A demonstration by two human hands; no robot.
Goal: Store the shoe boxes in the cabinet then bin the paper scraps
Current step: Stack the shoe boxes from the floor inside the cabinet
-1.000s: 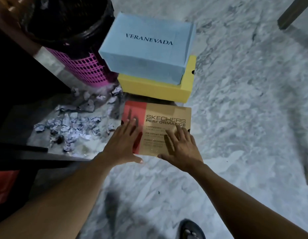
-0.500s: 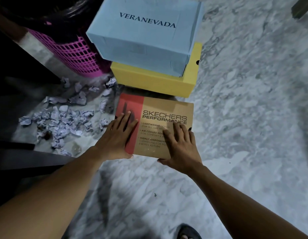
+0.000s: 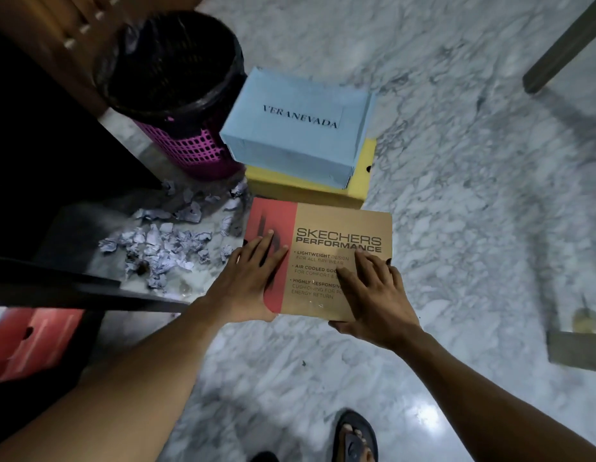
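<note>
I have both hands on the brown Skechers Performance shoe box [image 3: 326,248], the one with a red band down its left side. My left hand [image 3: 248,283] lies with fingers spread on the red band, thumb tucked under the near edge, so its grip holds the box at the near left corner. My right hand [image 3: 373,295] presses its fingers flat over the printed text while the thumb hooks below the near edge; that grip holds the box too. I cannot tell whether the box rests on the floor or is lifted a little.

Just beyond it sits a yellow shoe box [image 3: 361,175] on the marble floor [image 3: 473,195], and a light blue Veranevada shoe box [image 3: 296,128] is stacked on top of the yellow one, turned slightly askew. To the left of that stack stands a pink perforated bin [image 3: 186,145] lined with a black bag [image 3: 169,61], touching or nearly touching the blue box's corner.

Crumpled paper scraps [image 3: 163,245] are scattered on the floor in front of the bin, left of the Skechers box and close to my left hand. The dark cabinet [image 3: 56,155] fills the left side of the view, with a red shoe box [image 3: 29,345] visible low down in it. My sandalled foot [image 3: 355,438] shows at the bottom edge.
</note>
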